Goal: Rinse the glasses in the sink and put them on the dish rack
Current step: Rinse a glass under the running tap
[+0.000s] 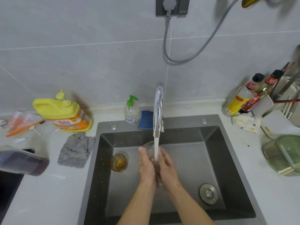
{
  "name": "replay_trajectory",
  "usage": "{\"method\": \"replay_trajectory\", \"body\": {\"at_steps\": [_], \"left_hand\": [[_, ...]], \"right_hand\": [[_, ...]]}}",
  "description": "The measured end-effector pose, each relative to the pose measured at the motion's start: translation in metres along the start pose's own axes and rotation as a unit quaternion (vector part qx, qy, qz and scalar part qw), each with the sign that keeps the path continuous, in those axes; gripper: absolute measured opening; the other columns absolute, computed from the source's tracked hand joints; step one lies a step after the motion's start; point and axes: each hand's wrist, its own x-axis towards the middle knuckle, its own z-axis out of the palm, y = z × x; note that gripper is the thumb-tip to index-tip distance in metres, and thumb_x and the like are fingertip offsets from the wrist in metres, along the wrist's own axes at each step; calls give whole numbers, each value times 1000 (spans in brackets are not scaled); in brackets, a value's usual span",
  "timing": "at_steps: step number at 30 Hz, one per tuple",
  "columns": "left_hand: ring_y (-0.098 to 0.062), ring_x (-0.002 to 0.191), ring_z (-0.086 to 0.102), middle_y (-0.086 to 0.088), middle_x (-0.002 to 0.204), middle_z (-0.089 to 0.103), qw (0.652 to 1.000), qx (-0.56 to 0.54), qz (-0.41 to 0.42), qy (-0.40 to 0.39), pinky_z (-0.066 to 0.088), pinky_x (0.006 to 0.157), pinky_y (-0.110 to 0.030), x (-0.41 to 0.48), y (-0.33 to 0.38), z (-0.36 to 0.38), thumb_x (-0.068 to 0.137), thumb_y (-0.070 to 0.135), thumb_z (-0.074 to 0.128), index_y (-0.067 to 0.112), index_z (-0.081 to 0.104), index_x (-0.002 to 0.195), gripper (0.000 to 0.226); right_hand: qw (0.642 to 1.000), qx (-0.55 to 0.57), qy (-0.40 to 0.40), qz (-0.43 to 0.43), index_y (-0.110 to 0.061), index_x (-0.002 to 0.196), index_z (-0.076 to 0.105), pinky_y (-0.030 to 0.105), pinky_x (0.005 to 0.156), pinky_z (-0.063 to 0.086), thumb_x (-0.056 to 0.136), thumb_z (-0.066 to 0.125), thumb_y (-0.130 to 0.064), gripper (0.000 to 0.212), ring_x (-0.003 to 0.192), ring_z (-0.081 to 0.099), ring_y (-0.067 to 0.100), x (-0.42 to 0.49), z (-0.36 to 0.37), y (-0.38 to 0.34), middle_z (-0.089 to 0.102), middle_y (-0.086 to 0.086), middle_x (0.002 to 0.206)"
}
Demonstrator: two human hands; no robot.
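Left of the tap (pixel 158 109), a second glass (pixel 118 162) with amber dregs stands on the sink (pixel 211 143) floor, closer to your left hand (pixel 146 165). Under the tap, that hand and your right hand (pixel 168 166) press flat, fingers nearly straight, on either side of the clear glass (pixel 148 147), its long axis pointing away from you. Far right of the tap, on the bench (pixel 235 159), what looks like the dish rack (pixel 289 82) lies on your right hand's side.

Under the faucet (pixel 158 109), the left hand (pixel 146 166) and right hand (pixel 168 168) sandwich a glass (pixel 149 148).
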Motion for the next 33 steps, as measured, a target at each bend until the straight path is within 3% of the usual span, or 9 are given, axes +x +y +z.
{"method": "replay_trajectory", "body": {"at_steps": [4,6,10,14,17,20,24,28,33], "left_hand": [[-34,94,78,-18,105,79,999,-38,12,-7,63,77,-43,-16,10,12,102,65,42,7,67,128,69],[-33,90,78,-19,107,78,999,-49,5,-15,64,73,-42,-14,11,11,96,61,59,3,65,130,68],[-29,88,79,-14,103,80,997,-49,-36,-47,62,74,-39,-15,14,9,61,69,80,10,73,120,84],[-28,105,72,-13,121,71,997,71,42,8,60,92,-46,-10,12,8,93,58,67,18,49,137,62],[-20,108,67,-8,128,65,993,91,72,-3,57,97,-40,-16,13,9,90,40,78,21,40,142,67],[-23,106,71,-9,124,69,998,39,41,-8,58,86,-36,-11,18,2,83,25,87,22,41,144,76],[-26,99,74,-10,114,74,999,34,36,-5,62,86,-45,-7,19,-1,82,20,88,26,49,131,63],[-16,117,65,-8,134,63,987,80,137,-18,54,81,-17,-3,20,-10,77,5,89,20,45,134,73],[-3,106,63,-2,129,60,978,142,151,-31,54,77,-12,-3,16,-15,77,8,90,17,40,139,80]], "right_hand": [[998,69,1,-7,-46,126,65,47,104,54,78,83,-41,51,110,73,18,2,1,2,77,-4,116],[999,32,18,-17,-51,125,65,44,105,54,65,87,-47,65,110,72,14,2,2,4,77,-8,116],[997,0,64,-40,-46,132,63,35,101,55,77,85,-45,59,105,72,5,-1,5,4,76,-14,112],[995,58,55,57,-25,122,65,47,92,61,73,62,-85,78,97,76,20,0,16,10,79,3,106],[985,112,32,128,-24,126,66,45,85,61,62,57,-96,97,100,76,27,29,4,25,75,10,116],[992,40,26,113,-21,116,69,30,54,51,69,44,-93,89,63,69,25,24,-4,14,76,11,88],[992,-61,49,98,-15,106,77,37,75,61,79,25,-89,94,80,75,24,20,-4,14,78,10,88],[983,81,-10,166,1,110,73,30,68,57,107,49,-41,48,73,72,18,15,-10,2,78,14,88],[976,96,43,193,0,95,76,39,76,63,86,81,-37,39,77,74,26,20,-13,7,79,14,87]]}}
